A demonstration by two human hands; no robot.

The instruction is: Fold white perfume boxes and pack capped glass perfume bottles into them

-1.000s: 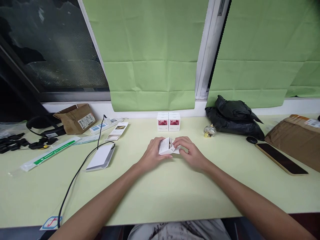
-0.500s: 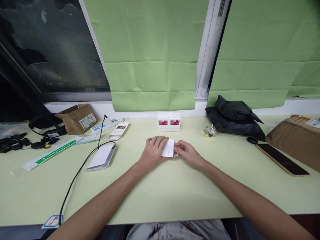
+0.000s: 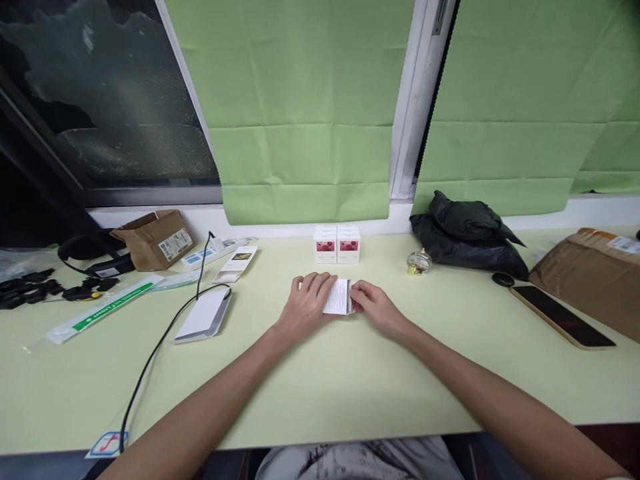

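A small white box (image 3: 336,297) with printed text on its upper face lies in front of me on the table. My left hand (image 3: 311,297) is wrapped over the box's left side, fingers on top. At the right end, my right hand (image 3: 371,301) has its thumb and fingers closed on the edge or flap of the box; what exactly lies between the fingertips is partly hidden. Straight behind stand white boxes with red-pink pictures, a left one (image 3: 325,257) and a right one (image 3: 349,257), side by side with more behind them.
A glass bottle with gold parts (image 3: 419,262), black plastic bags (image 3: 470,237), a black mouse (image 3: 503,279), a phone (image 3: 563,317) and a brown parcel (image 3: 590,283) lie right. Leftward are a white folded card (image 3: 204,315), black cable (image 3: 163,337), opened carton (image 3: 155,241) and plastic sleeve (image 3: 103,310).
The right fingers have shifted slightly at the box's right end, where a little more of the flap edge shows. My left hand stays on the box.
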